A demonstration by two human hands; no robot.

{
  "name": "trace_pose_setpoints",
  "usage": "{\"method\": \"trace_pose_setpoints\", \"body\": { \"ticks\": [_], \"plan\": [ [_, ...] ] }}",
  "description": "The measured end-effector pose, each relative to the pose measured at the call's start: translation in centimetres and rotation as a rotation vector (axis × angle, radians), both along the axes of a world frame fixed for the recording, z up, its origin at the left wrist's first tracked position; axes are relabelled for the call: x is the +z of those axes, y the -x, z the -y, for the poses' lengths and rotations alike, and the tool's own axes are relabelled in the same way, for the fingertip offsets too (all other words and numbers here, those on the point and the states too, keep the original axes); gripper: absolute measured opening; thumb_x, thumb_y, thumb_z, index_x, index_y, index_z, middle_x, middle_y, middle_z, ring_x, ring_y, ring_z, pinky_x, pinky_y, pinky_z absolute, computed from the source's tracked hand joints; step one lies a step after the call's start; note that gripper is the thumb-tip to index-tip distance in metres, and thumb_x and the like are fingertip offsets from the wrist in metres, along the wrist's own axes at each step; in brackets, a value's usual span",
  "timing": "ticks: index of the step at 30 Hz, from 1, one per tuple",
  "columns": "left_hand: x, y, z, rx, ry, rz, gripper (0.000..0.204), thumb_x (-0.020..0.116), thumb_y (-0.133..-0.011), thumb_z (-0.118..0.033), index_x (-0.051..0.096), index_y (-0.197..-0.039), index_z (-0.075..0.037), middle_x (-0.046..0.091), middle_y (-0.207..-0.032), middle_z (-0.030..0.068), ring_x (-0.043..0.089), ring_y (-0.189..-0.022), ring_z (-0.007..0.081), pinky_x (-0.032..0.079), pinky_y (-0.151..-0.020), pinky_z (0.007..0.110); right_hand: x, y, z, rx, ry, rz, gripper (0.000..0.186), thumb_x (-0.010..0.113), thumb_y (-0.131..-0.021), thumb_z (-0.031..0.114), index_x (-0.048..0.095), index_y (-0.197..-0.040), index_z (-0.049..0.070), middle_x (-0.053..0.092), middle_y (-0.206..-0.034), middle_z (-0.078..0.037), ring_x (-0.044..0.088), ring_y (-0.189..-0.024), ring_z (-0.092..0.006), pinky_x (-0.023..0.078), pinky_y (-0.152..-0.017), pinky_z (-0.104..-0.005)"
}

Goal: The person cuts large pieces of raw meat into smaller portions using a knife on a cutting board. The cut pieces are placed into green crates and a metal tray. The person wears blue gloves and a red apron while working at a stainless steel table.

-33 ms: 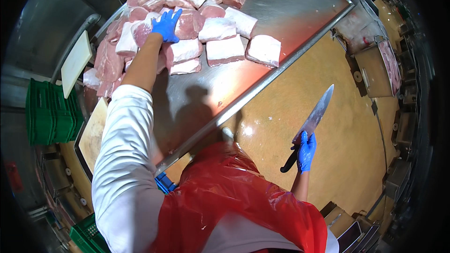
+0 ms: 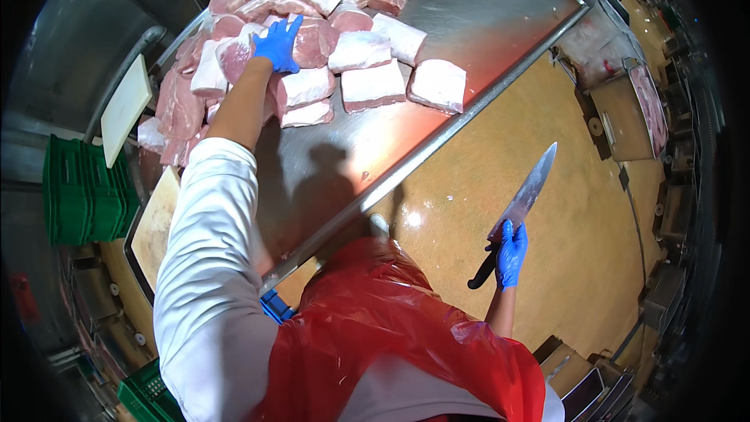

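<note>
My left hand, in a blue glove, rests with fingers spread on a round-faced piece of raw meat in the pile on the steel table. Pale, fat-topped blocks of meat lie just right of it, some stacked on others. Away from the table, low on the right, my right hand, also gloved in blue, is closed on a large knife. The blade points up and away, and the black handle sticks out below the hand. The fingers' exact grip is partly hidden.
The table's raised metal rim runs diagonally between my hands. Green crates and white boards stand at the left. A steel bin with meat is at the right. Wet tan floor lies below.
</note>
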State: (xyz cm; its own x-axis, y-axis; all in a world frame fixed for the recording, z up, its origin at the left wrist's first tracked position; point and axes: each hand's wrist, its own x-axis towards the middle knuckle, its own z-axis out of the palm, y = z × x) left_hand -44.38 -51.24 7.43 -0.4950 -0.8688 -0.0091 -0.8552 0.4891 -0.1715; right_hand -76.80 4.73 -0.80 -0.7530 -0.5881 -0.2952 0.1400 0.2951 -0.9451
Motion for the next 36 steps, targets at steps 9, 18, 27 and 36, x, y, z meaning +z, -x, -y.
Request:
{"method": "trace_pose_setpoints", "body": {
  "ticks": [9,18,27,36],
  "plan": [
    [-1.1,-1.7,-1.5,0.17,-0.066,-0.332,0.104,0.083,-0.066,-0.045,0.031,-0.152,-0.015,0.058,-0.134,0.0246,0.059,-0.119,0.0438,0.05,-0.096,0.051,-0.5,-1.5,2.4,0.081,0.006,0.055,0.019,0.055,-0.104,0.025,0.059,-0.108,0.007,0.06,-0.076,-0.001,0.06,-0.061,-0.0121,0.052,-0.049,-0.0284],
    [2.5,-21.9,-22.1,0.641,-0.792,-2.184,0.063,0.07,-0.082,-0.02,0.051,-0.139,-0.001,0.063,-0.124,0.0093,0.064,-0.106,0.0221,0.053,-0.097,0.04,-0.5,-4.4,8.1,0.395,0.017,0.012,0.022,0.056,-0.104,0.029,0.058,-0.107,0.007,0.06,-0.079,-0.002,0.06,-0.062,-0.0129,0.053,-0.048,-0.0284],
    [23.7,-39.4,-50.7,0.186,-0.18,-0.325,0.081,0.073,-0.069,-0.007,0.049,-0.146,-0.014,0.056,-0.141,0.0127,0.051,-0.133,0.0283,0.038,-0.115,0.039,10.9,-13.1,10.6,0.853,0.346,-0.258,0.019,0.055,-0.105,0.021,0.062,-0.111,0.004,0.06,-0.084,0.001,0.055,-0.072,-0.0072,0.046,-0.059,-0.0261],
    [9.4,-46.8,-66.4,0.791,0.323,-1.127,0.039,0.069,-0.087,-0.007,0.064,-0.126,-0.006,0.066,-0.122,0.0105,0.067,-0.104,0.0223,0.053,-0.091,0.034,15.9,-33.4,4.9,1.271,0.204,-0.051,0.024,0.054,-0.105,0.028,0.055,-0.111,0.005,0.062,-0.076,-0.006,0.066,-0.06,-0.0162,0.051,-0.047,-0.0281]
  ]
}}
